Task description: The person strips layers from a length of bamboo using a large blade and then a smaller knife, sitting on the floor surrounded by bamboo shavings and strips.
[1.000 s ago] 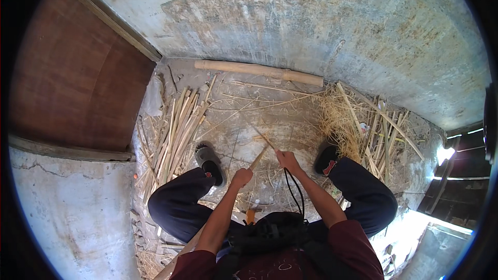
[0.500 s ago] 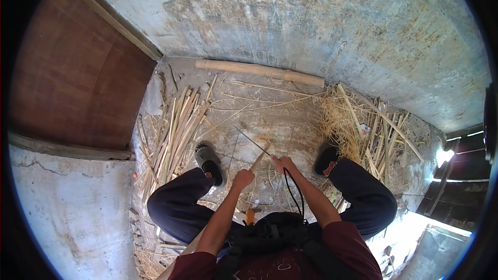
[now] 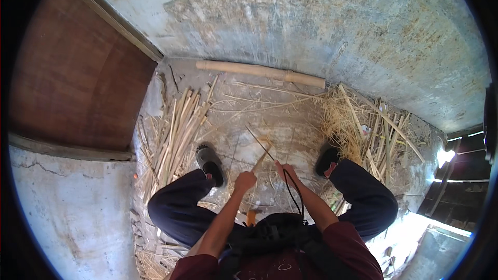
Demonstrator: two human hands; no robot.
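Far off, grey concrete wall (image 3: 321, 31), thick bamboo pole (image 3: 259, 71) lying at its foot. On the floor (image 3: 290, 124), split bamboo strips (image 3: 176, 124) heaped left, straw-like shavings (image 3: 345, 122) right. Near centre, between dark shoes, left hand (image 3: 245, 181) fisted around a short stick (image 3: 261, 159); right hand (image 3: 287, 172) just beside, closed on a thin sliver (image 3: 258, 142) angling far-left

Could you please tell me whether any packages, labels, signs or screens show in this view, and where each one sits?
None show: only split bamboo strips, a bamboo pole, straw, a concrete wall and a brown wooden panel.
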